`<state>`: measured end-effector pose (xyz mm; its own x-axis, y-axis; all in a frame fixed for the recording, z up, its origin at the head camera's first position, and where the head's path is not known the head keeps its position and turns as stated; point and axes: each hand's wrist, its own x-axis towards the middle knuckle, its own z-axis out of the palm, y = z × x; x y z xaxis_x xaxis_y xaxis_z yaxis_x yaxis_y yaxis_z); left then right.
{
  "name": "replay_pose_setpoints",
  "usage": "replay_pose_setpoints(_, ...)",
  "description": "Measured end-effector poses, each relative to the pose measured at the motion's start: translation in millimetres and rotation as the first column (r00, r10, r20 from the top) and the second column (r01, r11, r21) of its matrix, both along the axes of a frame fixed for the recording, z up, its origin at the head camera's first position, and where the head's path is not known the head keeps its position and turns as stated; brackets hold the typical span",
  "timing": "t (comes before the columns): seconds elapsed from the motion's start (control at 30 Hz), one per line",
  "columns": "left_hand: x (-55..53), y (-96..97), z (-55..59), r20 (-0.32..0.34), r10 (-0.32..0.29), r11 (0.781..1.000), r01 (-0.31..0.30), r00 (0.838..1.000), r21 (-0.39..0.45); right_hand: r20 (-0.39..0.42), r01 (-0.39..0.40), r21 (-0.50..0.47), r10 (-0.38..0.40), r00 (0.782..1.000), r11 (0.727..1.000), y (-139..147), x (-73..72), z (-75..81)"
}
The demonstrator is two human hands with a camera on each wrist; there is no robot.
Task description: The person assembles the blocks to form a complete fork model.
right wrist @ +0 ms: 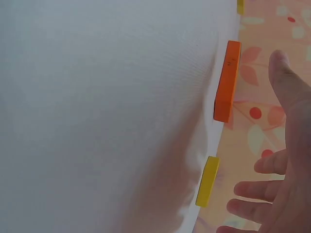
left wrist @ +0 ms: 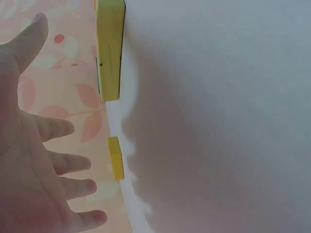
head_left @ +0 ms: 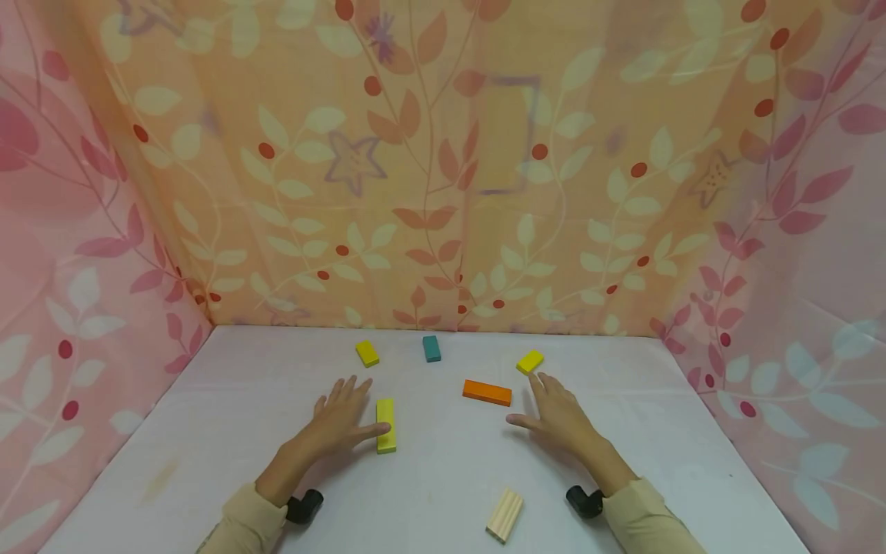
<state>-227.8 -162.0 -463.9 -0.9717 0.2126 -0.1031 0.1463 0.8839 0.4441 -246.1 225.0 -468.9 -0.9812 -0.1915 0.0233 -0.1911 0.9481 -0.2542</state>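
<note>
Fingers (head_left: 365, 386) spread wide on both sides of a white table (head_left: 436, 454)

Your left hand (head_left: 339, 423) has its fingers outstretched and grips nothing. In the head view its thumb crosses in front of the long yellow block (head_left: 385, 412), but the left wrist view shows a gap between them, with the hand's shadow falling on the tabletop. That block lies with its length running away from you. Beyond your left fingertips sits a small yellow block (head_left: 367, 353), turned at a slant.

Your right hand (head_left: 559, 415) is likewise spread and holds nothing. Its thumb points inward, toward the near side of the orange block (head_left: 487, 392), which lies nearly crosswise with its right end slightly closer to you. Just past your right fingertips is another small yellow piece (head_left: 530, 362); the right wrist view shows your fingers apart from it.

Between the two small yellow ones, nearer the left one, a teal block (head_left: 431, 348) lies toward the table's far edge. Close to you, between your forearms, rests a pale wooden piece (head_left: 504, 515) with grooves along its length.

You have a black device (head_left: 304, 506) at each wrist, against beige sleeves (head_left: 252, 515). Leaf-patterned cloth (head_left: 429, 192) hangs behind the table.
</note>
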Motion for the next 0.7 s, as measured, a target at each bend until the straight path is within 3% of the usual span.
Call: replay_pose_setpoints(0.7, -5.0, 9.9, -4.0, 0.010, -0.058, 0.998, 0.058, 0.998, 0.006, 0.023, -0.077, -0.139, 0.081, 0.996, 0.987, -18.1, -20.5, -0.8)
